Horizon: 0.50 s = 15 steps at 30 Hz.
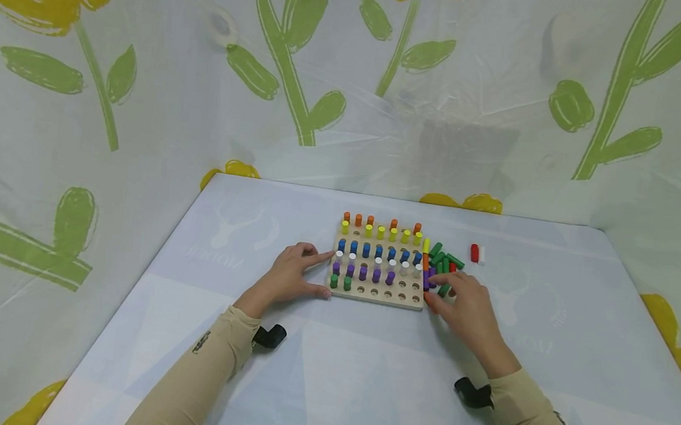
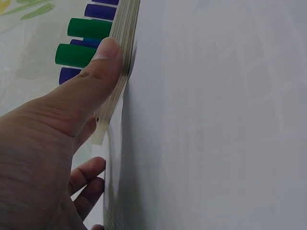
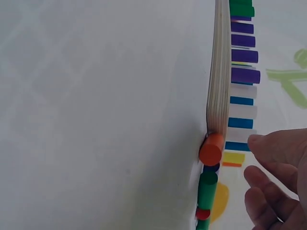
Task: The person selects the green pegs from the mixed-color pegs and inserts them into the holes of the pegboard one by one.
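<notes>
A wooden peg board bears rows of orange, yellow, blue, white, purple and green pegs, with several bare holes. My left hand is at its left side, index finger and thumb extended against the edge. In the left wrist view the thumb lies on the board's edge beside the green pegs. My right hand hovers by the loose pegs along the board's right side, thumb and fingers parted with nothing between them. An orange peg lies at the board's corner, below this hand's fingertips.
Loose green pegs lie in a small pile right of the board, with purple and red ones among them. Farther right lie a red peg and a white peg. The pale table meets a flower-printed curtain at the back.
</notes>
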{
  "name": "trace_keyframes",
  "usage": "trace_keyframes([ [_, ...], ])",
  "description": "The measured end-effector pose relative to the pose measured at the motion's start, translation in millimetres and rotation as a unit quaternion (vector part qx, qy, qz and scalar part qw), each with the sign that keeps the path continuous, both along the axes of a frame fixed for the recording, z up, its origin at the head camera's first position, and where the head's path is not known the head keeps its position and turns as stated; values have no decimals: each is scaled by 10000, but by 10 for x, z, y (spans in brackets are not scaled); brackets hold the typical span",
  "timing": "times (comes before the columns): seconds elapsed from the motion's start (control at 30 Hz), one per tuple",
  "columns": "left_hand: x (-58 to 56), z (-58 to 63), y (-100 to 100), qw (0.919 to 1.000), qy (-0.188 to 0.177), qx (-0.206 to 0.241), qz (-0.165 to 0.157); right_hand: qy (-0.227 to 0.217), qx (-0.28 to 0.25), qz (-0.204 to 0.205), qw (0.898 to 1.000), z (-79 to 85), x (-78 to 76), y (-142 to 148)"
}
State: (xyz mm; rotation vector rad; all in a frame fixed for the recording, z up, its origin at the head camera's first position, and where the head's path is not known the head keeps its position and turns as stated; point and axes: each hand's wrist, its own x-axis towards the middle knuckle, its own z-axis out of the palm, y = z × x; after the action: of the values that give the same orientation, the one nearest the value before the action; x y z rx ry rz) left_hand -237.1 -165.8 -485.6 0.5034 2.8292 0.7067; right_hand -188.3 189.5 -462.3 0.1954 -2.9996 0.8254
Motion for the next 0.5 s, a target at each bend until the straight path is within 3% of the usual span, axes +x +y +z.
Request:
trace_keyframes([
  [0.5,-5,-6,1,10000,43,-18,-33,-213,282,-167,9992,-11,-35,102],
])
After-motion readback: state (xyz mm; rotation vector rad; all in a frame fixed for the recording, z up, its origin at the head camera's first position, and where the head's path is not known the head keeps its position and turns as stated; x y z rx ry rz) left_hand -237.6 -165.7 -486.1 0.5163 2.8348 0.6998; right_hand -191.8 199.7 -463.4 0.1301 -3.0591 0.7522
